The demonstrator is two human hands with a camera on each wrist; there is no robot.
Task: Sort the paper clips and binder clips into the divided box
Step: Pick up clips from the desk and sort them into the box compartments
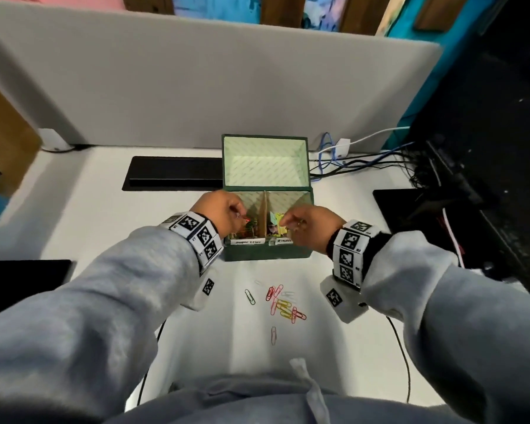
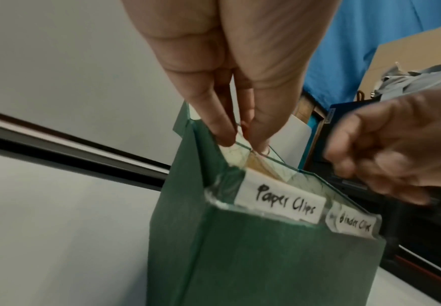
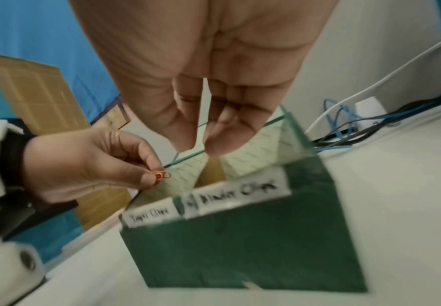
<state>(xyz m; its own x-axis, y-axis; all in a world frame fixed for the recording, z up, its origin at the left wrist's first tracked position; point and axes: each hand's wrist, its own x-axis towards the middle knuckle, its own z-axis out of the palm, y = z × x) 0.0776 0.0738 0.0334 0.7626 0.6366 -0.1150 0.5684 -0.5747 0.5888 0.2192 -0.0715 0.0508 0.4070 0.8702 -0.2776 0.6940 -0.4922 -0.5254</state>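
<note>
A green divided box (image 1: 266,255) stands open on the white desk, lid up at the back, with a cardboard divider (image 1: 265,215). My left hand (image 1: 242,217) hovers over the left compartment, labelled "Paper Clips" (image 2: 285,201), and pinches a red paper clip (image 3: 161,175) between thumb and forefinger. My right hand (image 1: 283,223) is above the right compartment, labelled "Binder Clips" (image 3: 238,192). Its fingertips (image 3: 185,142) point down, slightly apart, with nothing between them. Yellow and other coloured binder clips (image 1: 276,221) lie in that compartment. Several loose paper clips (image 1: 283,304) lie on the desk in front of the box.
A grey partition (image 1: 196,87) closes off the back of the desk. A black slot (image 1: 175,172) lies left of the box lid. Cables and a white adapter (image 1: 343,148) sit at the back right. A black pad (image 1: 410,209) is at the right, another (image 1: 22,280) at the left.
</note>
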